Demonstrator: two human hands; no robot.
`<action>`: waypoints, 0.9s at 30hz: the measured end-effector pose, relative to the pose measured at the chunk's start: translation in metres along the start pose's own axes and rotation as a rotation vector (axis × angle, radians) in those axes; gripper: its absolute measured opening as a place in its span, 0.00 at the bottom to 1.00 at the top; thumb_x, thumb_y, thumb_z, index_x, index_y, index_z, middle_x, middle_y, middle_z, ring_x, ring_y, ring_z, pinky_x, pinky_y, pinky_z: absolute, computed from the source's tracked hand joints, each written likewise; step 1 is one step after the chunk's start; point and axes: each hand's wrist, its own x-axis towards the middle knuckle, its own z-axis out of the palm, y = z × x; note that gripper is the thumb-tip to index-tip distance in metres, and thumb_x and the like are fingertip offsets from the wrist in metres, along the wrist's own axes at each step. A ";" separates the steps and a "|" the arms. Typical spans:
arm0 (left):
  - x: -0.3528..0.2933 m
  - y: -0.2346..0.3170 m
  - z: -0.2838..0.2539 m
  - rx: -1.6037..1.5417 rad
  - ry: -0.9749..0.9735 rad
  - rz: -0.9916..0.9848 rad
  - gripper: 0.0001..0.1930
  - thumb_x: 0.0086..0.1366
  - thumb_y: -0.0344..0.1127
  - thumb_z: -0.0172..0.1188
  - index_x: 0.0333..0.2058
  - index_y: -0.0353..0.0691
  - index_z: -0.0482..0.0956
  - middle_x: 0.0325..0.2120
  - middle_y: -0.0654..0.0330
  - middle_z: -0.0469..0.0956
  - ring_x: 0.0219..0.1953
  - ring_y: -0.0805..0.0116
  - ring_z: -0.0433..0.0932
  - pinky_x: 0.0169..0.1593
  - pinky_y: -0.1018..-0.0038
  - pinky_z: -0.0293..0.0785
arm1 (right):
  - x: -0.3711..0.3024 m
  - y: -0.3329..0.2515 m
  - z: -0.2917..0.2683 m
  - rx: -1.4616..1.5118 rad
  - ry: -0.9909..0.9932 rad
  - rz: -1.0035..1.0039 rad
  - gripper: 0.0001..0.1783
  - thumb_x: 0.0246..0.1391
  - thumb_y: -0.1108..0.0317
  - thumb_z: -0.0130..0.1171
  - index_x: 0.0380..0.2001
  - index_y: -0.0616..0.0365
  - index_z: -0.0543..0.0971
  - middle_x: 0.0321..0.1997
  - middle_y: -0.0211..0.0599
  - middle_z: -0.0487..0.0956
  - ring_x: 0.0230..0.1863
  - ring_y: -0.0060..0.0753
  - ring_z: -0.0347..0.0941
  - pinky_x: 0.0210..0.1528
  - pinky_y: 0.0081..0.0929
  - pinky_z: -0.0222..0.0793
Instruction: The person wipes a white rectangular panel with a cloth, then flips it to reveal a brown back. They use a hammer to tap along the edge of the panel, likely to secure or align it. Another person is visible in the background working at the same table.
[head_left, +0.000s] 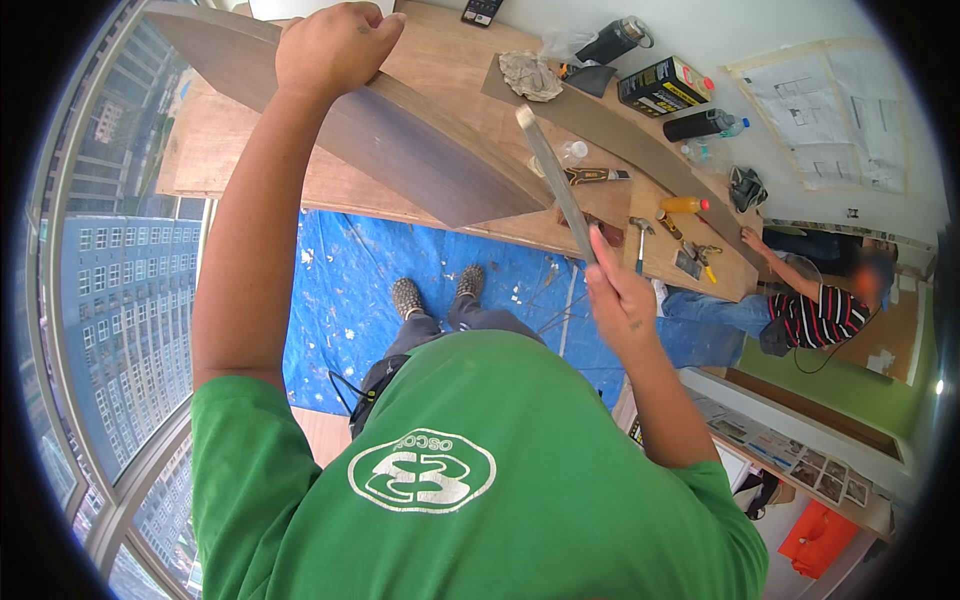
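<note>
My left hand [333, 52] is closed over the upper edge of a long brown wooden board [430, 165], which stands tilted on edge on the plywood table [225, 145]. In my right hand [622, 290] is a long, narrow, flat grey stick [562, 185] with a pale tip. It points up and away, its tip just right of the board and apart from it. My fingers wrap round its lower end. Past the stick lie a yellow-and-black handled tool [597, 175] and a clear plastic bottle [572, 153].
A long brown strip [610, 130] lies along the far side, near a crumpled cloth [531, 77], a can [665, 87] and dark bottles. A hammer [641, 235] rests at the right. A co-worker [820, 310] touches the table's right end. Blue tarp [345, 270] covers the floor; windows line the left.
</note>
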 end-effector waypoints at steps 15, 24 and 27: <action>-0.009 -0.002 -0.003 -0.050 0.002 -0.065 0.21 0.64 0.54 0.47 0.32 0.48 0.85 0.30 0.55 0.85 0.38 0.51 0.82 0.51 0.62 0.75 | 0.002 -0.010 -0.002 -0.020 -0.044 0.012 0.26 0.68 0.73 0.58 0.67 0.49 0.74 0.26 0.29 0.72 0.28 0.19 0.63 0.34 0.20 0.66; -0.010 -0.004 -0.006 0.026 -0.007 -0.028 0.23 0.63 0.55 0.49 0.41 0.49 0.89 0.34 0.54 0.87 0.41 0.52 0.84 0.52 0.62 0.76 | 0.045 0.000 0.018 0.149 -0.091 0.074 0.25 0.67 0.72 0.59 0.66 0.51 0.75 0.25 0.33 0.72 0.27 0.21 0.66 0.35 0.20 0.68; -0.010 -0.006 -0.005 0.034 0.028 0.001 0.23 0.63 0.55 0.49 0.41 0.49 0.88 0.33 0.53 0.87 0.41 0.51 0.84 0.52 0.62 0.76 | 0.021 -0.003 0.007 0.035 -0.026 0.038 0.25 0.67 0.70 0.59 0.67 0.50 0.74 0.24 0.33 0.71 0.27 0.21 0.66 0.35 0.21 0.68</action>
